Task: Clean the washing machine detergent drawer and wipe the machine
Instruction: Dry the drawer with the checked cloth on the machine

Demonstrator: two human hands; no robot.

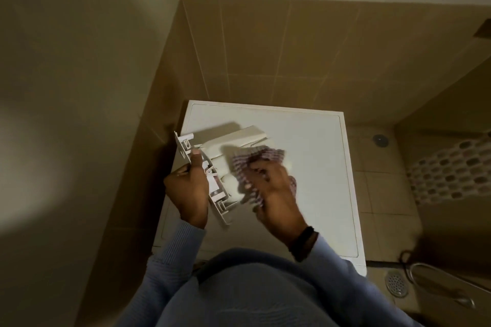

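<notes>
Already the detergent drawer (228,146) is out, over the left of the washing machine (313,141) top; the left hand (190,188) clasps its left end in a closed grip, the right hand (273,188) clutches a cloth (255,156) against it; wiping the machine likely remains

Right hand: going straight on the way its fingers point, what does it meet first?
The right hand would likely press its cloth into the detergent drawer; motion blur hides any gap.
</notes>
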